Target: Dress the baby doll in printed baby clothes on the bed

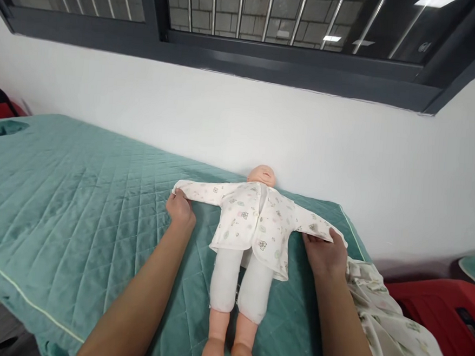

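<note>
On the green quilted cover (97,211), the doll (225,280) lies on its back between both hands, its long axis pointing toward the person, feet nearest. Its patterned jacket (238,219) spreads sideways: the left hand (181,209) pinches one sleeve (204,192) at its end; the right hand (325,252), thumb above and fingers beneath, grips the other sleeve (312,222).

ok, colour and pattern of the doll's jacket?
White jacket with small, scattered muted prints; best seen in the head view.

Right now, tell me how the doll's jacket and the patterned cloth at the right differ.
The jacket is on the doll, spread wide; the cloth lies bunched up. The left hand and right hand hold the jacket, while neither holds the cloth. Both are pale and printed.
</note>
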`<state>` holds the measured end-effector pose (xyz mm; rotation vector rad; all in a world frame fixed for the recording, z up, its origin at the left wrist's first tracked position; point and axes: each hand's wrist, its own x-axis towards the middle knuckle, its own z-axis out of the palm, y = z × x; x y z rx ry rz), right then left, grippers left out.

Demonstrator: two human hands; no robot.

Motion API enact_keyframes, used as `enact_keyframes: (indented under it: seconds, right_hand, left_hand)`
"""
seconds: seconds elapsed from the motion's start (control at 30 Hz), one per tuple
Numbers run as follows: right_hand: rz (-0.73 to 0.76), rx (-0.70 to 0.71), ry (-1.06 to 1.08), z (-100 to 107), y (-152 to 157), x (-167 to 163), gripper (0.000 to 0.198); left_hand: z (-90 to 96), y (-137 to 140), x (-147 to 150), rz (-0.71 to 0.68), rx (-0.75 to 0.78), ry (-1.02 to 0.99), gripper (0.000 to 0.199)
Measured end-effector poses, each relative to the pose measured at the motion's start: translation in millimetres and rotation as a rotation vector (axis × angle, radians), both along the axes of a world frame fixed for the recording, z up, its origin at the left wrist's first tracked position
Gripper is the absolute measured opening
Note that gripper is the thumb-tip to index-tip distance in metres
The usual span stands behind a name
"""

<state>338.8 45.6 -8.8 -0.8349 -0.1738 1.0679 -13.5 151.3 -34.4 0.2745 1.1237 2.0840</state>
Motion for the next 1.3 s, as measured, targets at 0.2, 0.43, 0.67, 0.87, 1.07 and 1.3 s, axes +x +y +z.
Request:
enact_keyframes:
  seconds: [0.2, 0.43, 0.67, 0.87, 1.07, 1.3]
  right_hand:
    - [-0.538, -0.170, -0.486, -2, -8, 12, 0.042]
    - [-0.236, -0.074, -1.129, 16, -9, -54, 0.037]
    - [0.246, -0.300, -1.794, 65, 58, -99, 0.039]
    - [0.375, -0.312, -1.965, 76, 92, -94, 0.026]
    - [0.291, -0.228, -1.985, 79, 88, -108, 0.027]
    - [0.222, 0.182, -1.670, 47, 11, -108, 0.032]
  left_hand:
    - [-0.4, -8, -5, 0.042, 0.004, 0.113, 0.023]
    - [8.2, -32, 7, 0.097, 0.026, 0.359, 0.030]
    - [19.6, -74, 35, -0.197, 0.198, 0.808, 0.029]
    - [26.3, -97, 45, -0.600, 0.484, 0.989, 0.023]
    - [26.5, -103, 47, -0.692, 0.527, 1.107, 0.027]
    - [29.6, -122, 47, -0.823, 0.513, 1.246, 0.048]
